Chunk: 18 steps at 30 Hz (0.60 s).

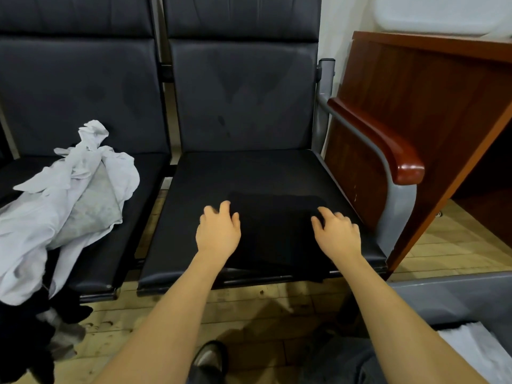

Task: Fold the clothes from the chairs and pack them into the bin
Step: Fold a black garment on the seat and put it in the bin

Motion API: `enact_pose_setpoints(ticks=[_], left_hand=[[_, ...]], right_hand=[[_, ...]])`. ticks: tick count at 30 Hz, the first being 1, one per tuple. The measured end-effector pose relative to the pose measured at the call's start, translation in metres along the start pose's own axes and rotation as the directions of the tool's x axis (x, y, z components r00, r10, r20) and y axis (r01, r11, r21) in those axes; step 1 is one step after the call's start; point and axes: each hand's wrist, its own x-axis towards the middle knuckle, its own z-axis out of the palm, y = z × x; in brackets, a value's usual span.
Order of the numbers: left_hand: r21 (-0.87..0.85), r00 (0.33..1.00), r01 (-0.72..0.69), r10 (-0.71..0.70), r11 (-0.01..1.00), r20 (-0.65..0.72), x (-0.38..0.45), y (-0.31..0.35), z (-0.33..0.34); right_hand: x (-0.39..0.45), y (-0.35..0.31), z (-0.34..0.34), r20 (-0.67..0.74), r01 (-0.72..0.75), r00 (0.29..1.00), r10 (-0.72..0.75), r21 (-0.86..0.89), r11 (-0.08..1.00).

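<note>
A black garment [277,231] lies flat on the right chair's seat [249,173], toward its front edge, with part hanging over that edge. The left hand [217,230] rests on the garment's left side, fingers loosely spread and slightly bent. The right hand [336,232] rests on its right side the same way. Neither grips the cloth. White clothes [69,195] lie heaped on the left chair. The grey bin [443,297] stands at lower right.

Dim, soft-focus, wide-angle edge distortion
</note>
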Motion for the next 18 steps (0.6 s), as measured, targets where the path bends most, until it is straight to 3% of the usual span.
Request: enact_pose_setpoints(ticks=[2, 4, 7, 10, 14, 18], left_hand=[[0.031, 0.994, 0.048, -0.05, 0.998, 0.097, 0.01, 0.004, 0.007], [0.034, 0.989, -0.004, -0.001, 0.999, 0.15, 0.019, 0.008, 0.015], [-0.158, 0.977, 0.01, 0.024, 0.987, 0.211, 0.029, 0.014, 0.021], [-0.195, 0.96, -0.063, 0.112, 0.979, 0.256, 0.029, 0.014, 0.016], [-0.242, 0.939, -0.129, 0.197, 0.962, 0.282, 0.02, 0.013, 0.002], [-0.252, 0.957, -0.178, 0.227, 0.951, 0.179, 0.002, 0.013, -0.011]], right_hand=[[0.009, 0.004, 0.005, 0.075, -0.06, 0.995, 0.063, -0.033, 0.998], [0.017, 0.004, 0.008, 0.103, -0.064, 0.993, 0.064, -0.002, 0.998], [0.025, -0.004, 0.01, 0.173, -0.088, 0.983, 0.067, 0.121, 0.989], [0.025, -0.015, 0.012, 0.259, -0.103, 0.964, 0.057, 0.169, 0.98], [0.015, -0.024, 0.01, 0.249, -0.044, 0.968, -0.03, 0.287, 0.957], [-0.003, -0.025, -0.005, 0.147, 0.053, 0.978, -0.146, 0.502, 0.863]])
